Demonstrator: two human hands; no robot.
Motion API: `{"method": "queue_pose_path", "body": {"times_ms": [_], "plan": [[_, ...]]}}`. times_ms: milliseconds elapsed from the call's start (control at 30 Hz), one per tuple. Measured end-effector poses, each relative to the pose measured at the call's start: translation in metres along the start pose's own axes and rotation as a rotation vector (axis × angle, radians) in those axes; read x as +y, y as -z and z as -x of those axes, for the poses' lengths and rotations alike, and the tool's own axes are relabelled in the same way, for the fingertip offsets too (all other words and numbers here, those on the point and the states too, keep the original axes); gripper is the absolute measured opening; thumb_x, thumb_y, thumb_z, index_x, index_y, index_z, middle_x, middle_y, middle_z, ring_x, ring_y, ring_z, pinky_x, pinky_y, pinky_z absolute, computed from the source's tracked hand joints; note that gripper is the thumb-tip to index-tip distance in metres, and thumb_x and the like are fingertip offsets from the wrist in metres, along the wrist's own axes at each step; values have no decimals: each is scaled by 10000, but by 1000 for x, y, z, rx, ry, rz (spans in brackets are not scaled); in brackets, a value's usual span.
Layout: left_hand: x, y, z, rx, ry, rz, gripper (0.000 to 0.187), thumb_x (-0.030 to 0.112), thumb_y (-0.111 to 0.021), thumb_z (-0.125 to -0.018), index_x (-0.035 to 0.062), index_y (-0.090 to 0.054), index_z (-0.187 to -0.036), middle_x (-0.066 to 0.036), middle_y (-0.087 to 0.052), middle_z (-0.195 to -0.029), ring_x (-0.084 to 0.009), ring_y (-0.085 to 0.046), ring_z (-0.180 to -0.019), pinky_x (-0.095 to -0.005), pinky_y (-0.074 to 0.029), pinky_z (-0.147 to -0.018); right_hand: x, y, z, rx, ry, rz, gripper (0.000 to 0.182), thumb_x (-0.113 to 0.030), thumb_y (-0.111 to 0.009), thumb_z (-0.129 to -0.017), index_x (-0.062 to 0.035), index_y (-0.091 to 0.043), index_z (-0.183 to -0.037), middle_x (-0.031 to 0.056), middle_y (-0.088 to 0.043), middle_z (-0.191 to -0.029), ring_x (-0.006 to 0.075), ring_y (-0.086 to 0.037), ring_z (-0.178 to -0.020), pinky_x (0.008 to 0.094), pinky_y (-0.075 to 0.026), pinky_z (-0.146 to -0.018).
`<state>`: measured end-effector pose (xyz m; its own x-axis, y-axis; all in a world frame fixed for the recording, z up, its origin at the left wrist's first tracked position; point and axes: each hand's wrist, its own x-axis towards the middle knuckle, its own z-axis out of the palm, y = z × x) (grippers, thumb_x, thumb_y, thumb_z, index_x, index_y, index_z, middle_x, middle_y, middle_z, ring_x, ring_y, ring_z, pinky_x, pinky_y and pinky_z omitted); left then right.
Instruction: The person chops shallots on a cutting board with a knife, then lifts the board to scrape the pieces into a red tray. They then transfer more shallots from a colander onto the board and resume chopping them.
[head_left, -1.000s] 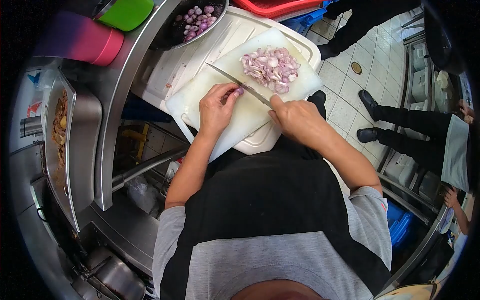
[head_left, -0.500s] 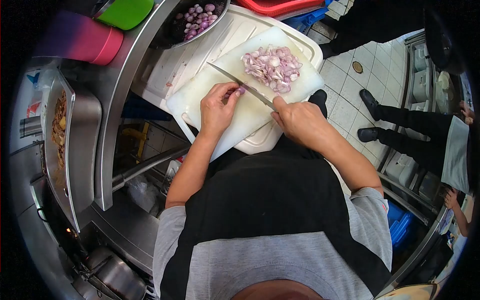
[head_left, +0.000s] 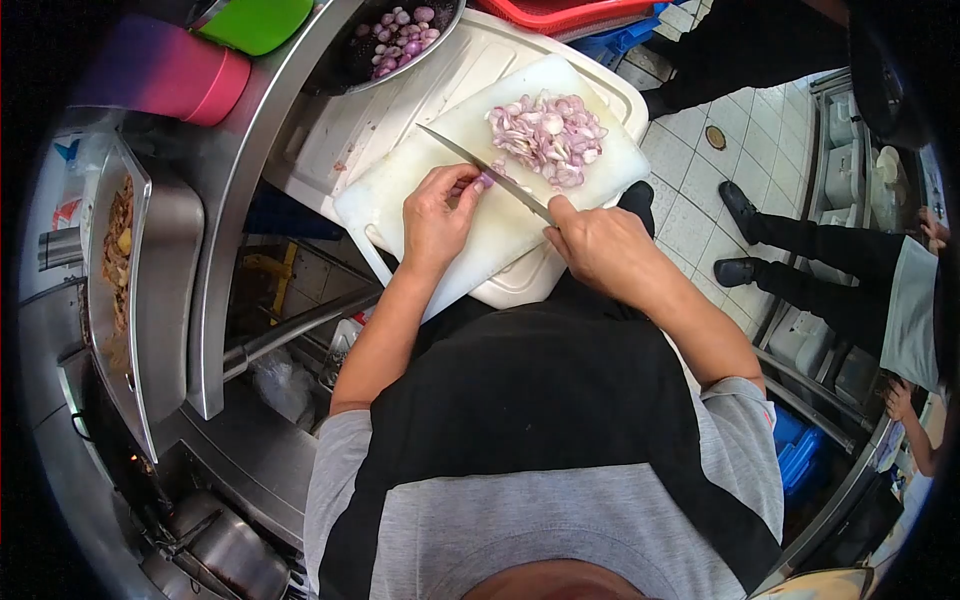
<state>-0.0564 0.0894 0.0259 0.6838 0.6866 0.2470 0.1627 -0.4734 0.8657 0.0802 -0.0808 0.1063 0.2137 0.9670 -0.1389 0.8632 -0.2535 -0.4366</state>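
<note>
Evidently for steadiness, the left hand [head_left: 436, 225] pinches a shallot [head_left: 486, 181] in narrowed fingers on the cutting board [head_left: 385, 195], close against the knife [head_left: 522, 196]; the right hand [head_left: 600, 243] wraps its handle, probably for control. Sliced shallots [head_left: 548, 135] lie across the blade, apparently out of the fingers' way; whole shallots [head_left: 412, 47] sit in a bowl [head_left: 345, 72] nearby, likely for easy reach.

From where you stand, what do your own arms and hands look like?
The left hand and right hand are gloveless, wrists bare. The left sleeve and right sleeve are short and grey; the right one carries a small reddish mark.
</note>
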Motion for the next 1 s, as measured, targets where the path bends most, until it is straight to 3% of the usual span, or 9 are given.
{"method": "queue_pose_path", "body": {"times_ms": [267,533,767,1000], "plan": [[6,1,0,0,-13,-10,137,39,-719,-841,-7,-703,-969,-123,-695,-914,-202,-696,-762,-298,-563,-700,13,-39,-34,53,2,-55,239,-213,-572,-939,5,-476,-958,210,-633,-642,406,-656,-657,508,-512,-583],[-2,-1,0,31,-18,2,136,37,-722,-838,-9,-697,-964,-120,-693,-908,-202,-695,-749,-298,-566,-695,-3,0,-2,-8,-12,3,230,-205,-570,-942,3,-476,-968,212,-632,-641,406,-655,-642,499,-515,-571],[6,1,0,17,-15,-12,134,30,-721,-832,-23,-687,-951,-129,-691,-894,-200,-698,-756,-297,-566,-698,12,-41,-33,87,22,-41,229,-205,-571,-943,3,-476,-960,214,-632,-638,406,-652,-635,495,-516,-566],[-3,-2,1,38,-8,-11,147,38,-730,-826,-23,-685,-951,-130,-692,-893,-205,-698,-758,-300,-565,-696,-4,3,-2,6,5,-6,225,-200,-568,-943,6,-479,-937,219,-627,-636,415,-649,-642,499,-515,-578]]}}
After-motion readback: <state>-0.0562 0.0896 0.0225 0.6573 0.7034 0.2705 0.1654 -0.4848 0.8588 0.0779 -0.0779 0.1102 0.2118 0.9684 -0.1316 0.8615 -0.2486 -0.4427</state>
